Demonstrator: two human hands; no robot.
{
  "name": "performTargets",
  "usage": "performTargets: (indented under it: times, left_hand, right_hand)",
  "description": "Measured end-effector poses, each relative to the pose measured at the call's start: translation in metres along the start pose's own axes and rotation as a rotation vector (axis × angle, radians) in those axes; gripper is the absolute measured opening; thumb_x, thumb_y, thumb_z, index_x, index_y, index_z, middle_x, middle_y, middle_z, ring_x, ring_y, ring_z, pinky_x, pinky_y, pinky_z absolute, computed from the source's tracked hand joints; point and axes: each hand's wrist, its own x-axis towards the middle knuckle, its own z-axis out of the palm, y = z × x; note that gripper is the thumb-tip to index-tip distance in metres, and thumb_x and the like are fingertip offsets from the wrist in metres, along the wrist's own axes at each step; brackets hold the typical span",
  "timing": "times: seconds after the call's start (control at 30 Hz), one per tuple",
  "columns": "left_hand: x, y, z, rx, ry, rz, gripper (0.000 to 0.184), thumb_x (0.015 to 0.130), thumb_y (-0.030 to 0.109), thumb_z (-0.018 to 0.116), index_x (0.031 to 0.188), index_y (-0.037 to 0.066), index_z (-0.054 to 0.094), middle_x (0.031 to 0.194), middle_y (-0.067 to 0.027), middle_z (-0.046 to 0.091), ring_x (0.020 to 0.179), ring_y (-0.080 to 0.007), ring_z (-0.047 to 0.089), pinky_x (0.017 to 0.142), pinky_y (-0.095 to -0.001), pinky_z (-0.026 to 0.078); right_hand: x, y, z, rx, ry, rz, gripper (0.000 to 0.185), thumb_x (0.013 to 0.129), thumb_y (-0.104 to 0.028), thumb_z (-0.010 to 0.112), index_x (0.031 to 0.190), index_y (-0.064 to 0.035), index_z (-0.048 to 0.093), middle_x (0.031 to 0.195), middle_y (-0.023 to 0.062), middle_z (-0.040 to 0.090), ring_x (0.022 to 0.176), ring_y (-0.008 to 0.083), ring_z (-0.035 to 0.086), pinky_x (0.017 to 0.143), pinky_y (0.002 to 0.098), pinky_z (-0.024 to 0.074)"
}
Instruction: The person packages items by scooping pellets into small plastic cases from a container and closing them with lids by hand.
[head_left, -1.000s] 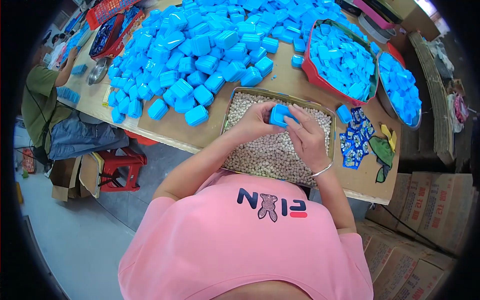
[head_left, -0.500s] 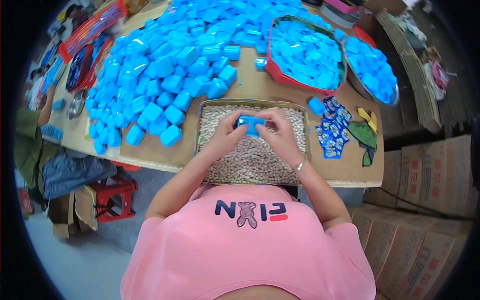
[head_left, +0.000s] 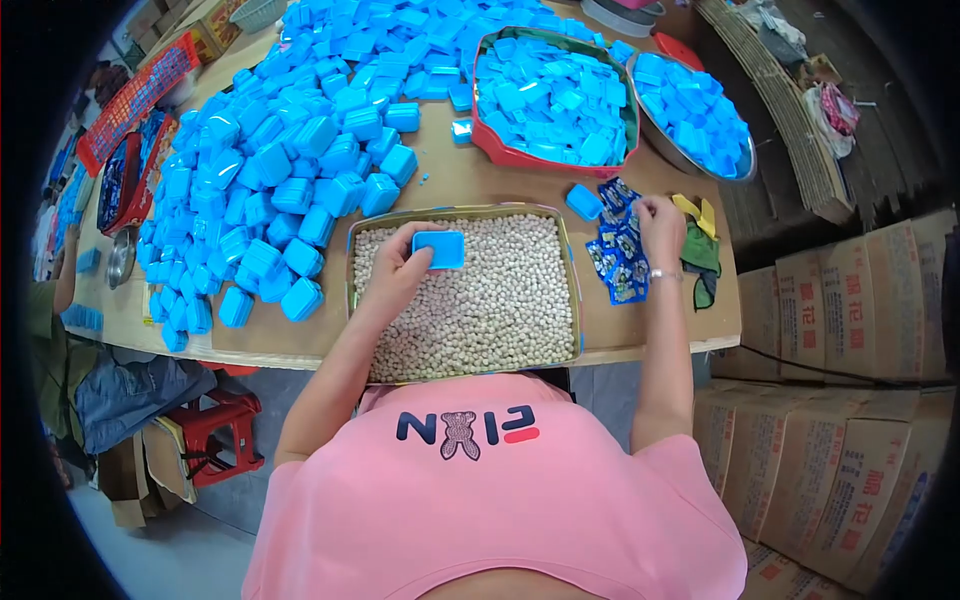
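Observation:
My left hand (head_left: 397, 272) grips an open blue case (head_left: 440, 250) by its left side, above the left part of a rectangular tray (head_left: 575, 310). Small pale round pieces (head_left: 490, 310) fill that tray. To the right, my right hand (head_left: 660, 228) is at the right edge of the blue printed packets (head_left: 620, 262), its fingers pinched together; what they hold, if anything, is too small to make out. A blue lid-like piece (head_left: 583, 202) lies just left of the packets. Green cloth (head_left: 702, 255) and a yellow piece (head_left: 705, 215) lie beside my right hand.
A large heap of blue cases (head_left: 290, 170) covers the table's left and back. Behind the tray stand a red-rimmed container (head_left: 555, 100) and a metal bowl (head_left: 690, 115) of blue pieces. A person's arm (head_left: 66, 268) shows at far left. Cartons (head_left: 840, 450) are stacked at right.
My right hand has left the case and moved right to the packets. The case, held between both hands before, now shows its open inside in my left hand. The view has shifted.

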Motion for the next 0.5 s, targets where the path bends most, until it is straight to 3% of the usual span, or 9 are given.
performTargets:
  times: [0.1,0.3,0.5]
  left_hand:
    - [0.002,-0.007,0.000,0.052,-0.011,0.012,0.026,0.087,0.004,0.048,0.112,0.000,0.056,0.099,-0.0065,0.061,0.085,-0.0115,0.060,0.071,-0.0273,0.055]
    - [-0.003,-0.005,-0.002,0.044,0.067,0.015,0.026,0.087,0.004,0.048,0.111,0.000,0.056,0.095,-0.0056,0.060,0.082,-0.0103,0.059,0.068,-0.0258,0.053]
    - [-0.001,-0.002,0.000,0.095,0.075,0.022,0.026,0.086,0.004,0.048,0.111,0.000,0.056,0.093,-0.0051,0.060,0.081,-0.0095,0.058,0.068,-0.0253,0.052]
  right_hand:
    - [0.030,0.029,0.033,0.035,0.103,-0.007,0.017,0.080,-0.021,0.064,0.085,-0.0055,0.069,0.085,0.0156,0.065,0.081,0.0348,0.062,0.071,0.0440,0.0484]
    - [0.054,0.022,0.039,-0.253,-0.292,-0.035,0.022,0.076,-0.022,0.068,0.091,-0.0057,0.068,0.095,0.0180,0.066,0.092,0.0366,0.061,0.080,0.0466,0.0480]
    - [0.042,0.011,0.028,-0.140,-0.213,-0.084,0.023,0.077,-0.027,0.067,0.086,-0.0056,0.069,0.084,0.0183,0.067,0.081,0.0374,0.064,0.073,0.0475,0.0493]
